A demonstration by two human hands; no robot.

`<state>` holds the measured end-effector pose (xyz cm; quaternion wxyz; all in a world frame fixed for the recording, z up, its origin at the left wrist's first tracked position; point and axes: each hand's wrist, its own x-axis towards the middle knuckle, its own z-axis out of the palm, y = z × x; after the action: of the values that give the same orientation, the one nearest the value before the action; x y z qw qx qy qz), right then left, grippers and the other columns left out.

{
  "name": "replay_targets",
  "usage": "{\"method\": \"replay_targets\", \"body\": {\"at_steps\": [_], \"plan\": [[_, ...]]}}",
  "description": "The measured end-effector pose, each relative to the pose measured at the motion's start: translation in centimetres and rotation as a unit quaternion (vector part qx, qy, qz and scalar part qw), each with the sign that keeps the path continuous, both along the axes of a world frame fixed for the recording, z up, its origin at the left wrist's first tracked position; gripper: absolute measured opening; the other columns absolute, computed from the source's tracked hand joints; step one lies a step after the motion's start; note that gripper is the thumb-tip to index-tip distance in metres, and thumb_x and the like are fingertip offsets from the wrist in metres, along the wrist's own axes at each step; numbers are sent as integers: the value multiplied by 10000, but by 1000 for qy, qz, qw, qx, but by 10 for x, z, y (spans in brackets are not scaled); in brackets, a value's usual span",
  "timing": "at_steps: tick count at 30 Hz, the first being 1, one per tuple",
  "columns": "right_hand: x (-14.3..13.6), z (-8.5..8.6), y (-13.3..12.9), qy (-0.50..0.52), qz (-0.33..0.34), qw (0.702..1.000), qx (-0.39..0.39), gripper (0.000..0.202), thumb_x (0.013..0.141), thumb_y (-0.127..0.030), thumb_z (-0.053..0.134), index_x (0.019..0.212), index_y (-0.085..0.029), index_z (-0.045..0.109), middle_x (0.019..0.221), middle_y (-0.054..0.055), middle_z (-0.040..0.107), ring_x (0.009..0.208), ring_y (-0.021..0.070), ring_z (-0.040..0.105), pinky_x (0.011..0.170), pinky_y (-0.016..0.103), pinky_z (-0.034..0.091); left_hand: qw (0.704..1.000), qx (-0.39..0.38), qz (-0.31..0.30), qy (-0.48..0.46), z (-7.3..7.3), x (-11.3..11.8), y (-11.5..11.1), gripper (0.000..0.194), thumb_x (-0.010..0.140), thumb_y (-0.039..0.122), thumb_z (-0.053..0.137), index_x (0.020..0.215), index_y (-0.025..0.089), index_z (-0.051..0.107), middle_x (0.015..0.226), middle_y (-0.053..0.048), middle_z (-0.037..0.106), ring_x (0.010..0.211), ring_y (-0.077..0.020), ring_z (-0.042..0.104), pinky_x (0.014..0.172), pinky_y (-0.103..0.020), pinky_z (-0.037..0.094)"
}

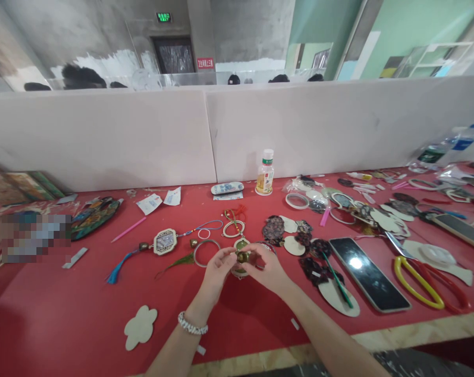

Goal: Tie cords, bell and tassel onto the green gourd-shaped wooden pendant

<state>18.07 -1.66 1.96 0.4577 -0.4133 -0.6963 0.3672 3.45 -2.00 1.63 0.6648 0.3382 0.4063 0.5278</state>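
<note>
My left hand and my right hand meet at the middle of the red table. Thumbs and fingers of both hands pinch a small brass-coloured bead, its exact shape partly hidden. Just under it lies a pale round pendant frame with a green inside. Beyond my fingers is a pale ring with red cord. To the left lie a metal-looking hoop, a small brass bell, a green tassel and an octagonal pendant with a blue tassel.
On the right lie a phone, yellow-and-red-handled scissors, a green stick and dark patterned pieces. A drink bottle stands by the white partition. A flower-shaped wooden piece lies front left, a pink pencil farther back.
</note>
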Motion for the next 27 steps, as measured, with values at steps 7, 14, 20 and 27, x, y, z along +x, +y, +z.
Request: {"method": "replay_targets", "body": {"at_steps": [7,14,20,27], "plan": [[1,3,-2,-17,15,1000,8,253,708,-170,521,957,-215,538,834,21,592,648,123,534,604,239,435,1000,12,0,4,-10,-2,4,342,589,302,722,854,135,584,725,-32,661,633,-131,612,640,-248,472],[-2,-2,6,-39,-36,999,1,159,689,-198,552,847,-201,567,767,13,595,610,121,521,555,224,412,999,42,-14,23,-11,-2,3,347,604,263,714,878,139,540,719,-25,657,644,-129,609,640,-250,478],[-2,-4,11,-88,-25,996,6,117,653,-168,575,767,-193,586,659,-8,582,546,113,499,510,212,378,995,58,-13,85,-12,-1,3,360,571,256,727,864,146,548,734,-30,649,673,-141,604,625,-246,487],[1,-3,6,-155,-43,986,32,166,666,-94,529,770,-181,625,687,19,621,605,128,537,566,217,392,979,101,-21,179,-19,-1,3,369,645,320,657,962,144,589,818,-65,664,752,-178,613,680,-288,498]]}}
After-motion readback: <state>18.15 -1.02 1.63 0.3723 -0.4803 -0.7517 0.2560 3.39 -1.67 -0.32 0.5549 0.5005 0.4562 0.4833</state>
